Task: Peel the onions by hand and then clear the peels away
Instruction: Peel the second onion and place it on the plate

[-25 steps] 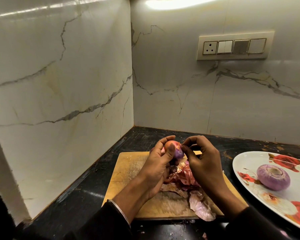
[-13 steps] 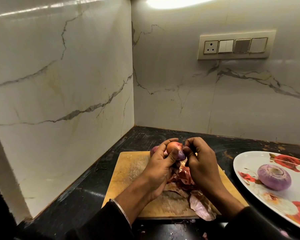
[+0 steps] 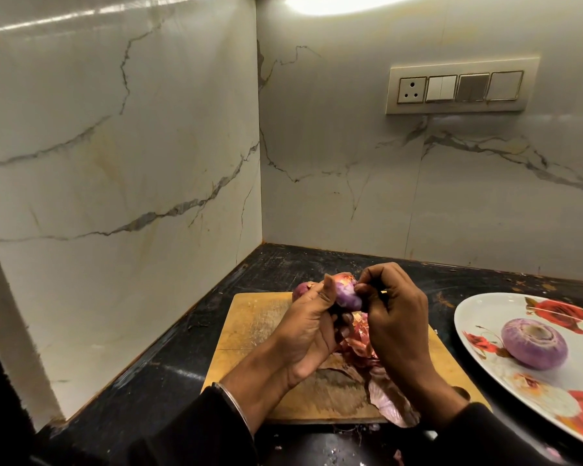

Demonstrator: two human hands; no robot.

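My left hand (image 3: 308, 326) grips a small onion (image 3: 347, 292) above the wooden cutting board (image 3: 249, 327); the onion's lower part shows bare purple and its top still carries orange skin. My right hand (image 3: 392, 317) pinches the skin at the onion's right side with curled fingers. Another onion (image 3: 302, 290) lies on the board behind my left hand, mostly hidden. Loose reddish peels (image 3: 360, 344) pile on the board under my hands, and a larger peel (image 3: 389, 403) hangs over the front edge. A peeled purple onion (image 3: 534, 343) sits on the flowered white plate (image 3: 478, 311) at the right.
The board lies on a black counter (image 3: 169, 361) in a corner of two marble walls. A switch panel (image 3: 460, 89) is on the back wall. Small peel scraps (image 3: 334, 457) lie on the counter in front of the board.
More purple flesh shows on the held onion than before. My right hand has closed in against the onion's right side and its fingers have curled tighter.
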